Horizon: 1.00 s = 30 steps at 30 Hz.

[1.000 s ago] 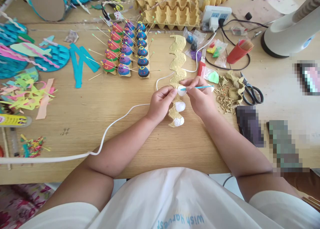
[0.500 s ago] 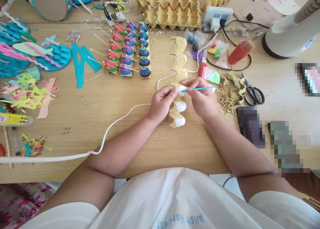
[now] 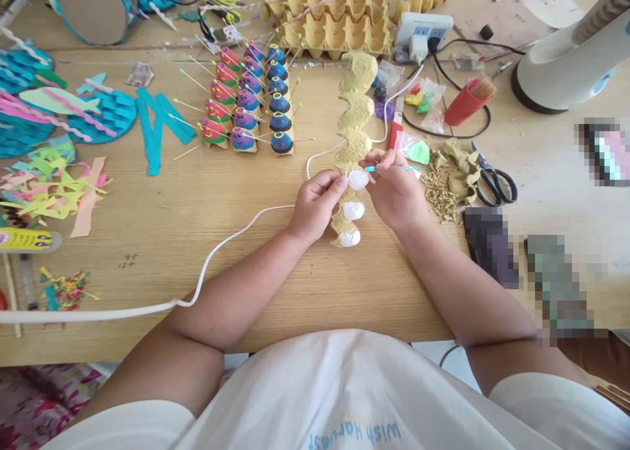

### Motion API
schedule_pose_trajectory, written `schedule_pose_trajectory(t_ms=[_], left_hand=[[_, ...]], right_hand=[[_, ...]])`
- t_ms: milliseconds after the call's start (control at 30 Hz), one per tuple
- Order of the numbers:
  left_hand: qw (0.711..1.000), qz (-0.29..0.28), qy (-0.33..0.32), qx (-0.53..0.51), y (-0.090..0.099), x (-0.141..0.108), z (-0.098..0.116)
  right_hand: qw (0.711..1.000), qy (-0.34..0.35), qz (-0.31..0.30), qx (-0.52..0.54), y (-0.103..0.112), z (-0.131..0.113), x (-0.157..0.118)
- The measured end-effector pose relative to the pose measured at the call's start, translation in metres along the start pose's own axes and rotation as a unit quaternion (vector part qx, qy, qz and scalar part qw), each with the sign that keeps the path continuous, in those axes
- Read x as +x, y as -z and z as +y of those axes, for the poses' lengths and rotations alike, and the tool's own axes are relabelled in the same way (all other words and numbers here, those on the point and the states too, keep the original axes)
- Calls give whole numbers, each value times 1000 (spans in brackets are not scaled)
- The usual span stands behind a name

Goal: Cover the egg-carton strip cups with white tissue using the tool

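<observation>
A strip of egg carton [image 3: 355, 112] runs away from me, with its three nearest bumps covered in white clay [image 3: 353, 210]. My left hand [image 3: 317, 204] pinches the strip's left edge beside the third white bump. In my right hand [image 3: 398, 187] a thin blue clay tool [image 3: 370, 168] is held between thumb and fingers, its tip just off the white surface. The farther bumps of the strip are bare tan cardboard. A packet of light green clay [image 3: 419, 151] lies beyond my right hand.
Painted egg-carton caterpillars [image 3: 245, 99] stand left of the strip. Scissors [image 3: 496, 178], carton scraps [image 3: 450, 174] and a red cup of sticks [image 3: 470, 101] lie right. A white cable [image 3: 211, 256] crosses the table. Stacked egg trays [image 3: 335, 17] and a power strip [image 3: 424, 30] are behind.
The blue tool has lifted off the white clay and moved slightly right with my right hand. The strip's far end has tipped up toward me; my left hand keeps its hold.
</observation>
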State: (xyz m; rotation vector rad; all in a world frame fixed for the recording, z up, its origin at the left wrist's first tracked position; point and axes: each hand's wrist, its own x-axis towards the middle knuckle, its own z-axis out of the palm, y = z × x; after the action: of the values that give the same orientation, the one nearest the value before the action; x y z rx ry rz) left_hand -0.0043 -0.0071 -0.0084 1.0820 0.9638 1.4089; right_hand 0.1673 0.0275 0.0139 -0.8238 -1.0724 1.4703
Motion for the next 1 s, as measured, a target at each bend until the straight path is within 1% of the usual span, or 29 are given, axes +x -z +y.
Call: schedule_pose_trajectory(t_ms=[133,333,433,600,733,1000], left_hand=[[1000,-7,-17,5,-1,0,1],[1000,-17,-11,-4,-1,1,1],[1000,-20,-15,-9,-1,1,1],[1000,-20,-10,-7,-2,0,3],[1000,-22,-11,-4,-2,0,4],[999,-28,-21,23,1,-1,3]], right_hand=[[1000,-22,2,-6,1,1,0],[998,-57,7,22,-4,-1,-2],[998,-54,5,33,-5,-2,-2],[999,-44,5,17,-4,0,1],[998,-50,-7,21,-1,0,3],[997,-66,-13,38,2,0,5]])
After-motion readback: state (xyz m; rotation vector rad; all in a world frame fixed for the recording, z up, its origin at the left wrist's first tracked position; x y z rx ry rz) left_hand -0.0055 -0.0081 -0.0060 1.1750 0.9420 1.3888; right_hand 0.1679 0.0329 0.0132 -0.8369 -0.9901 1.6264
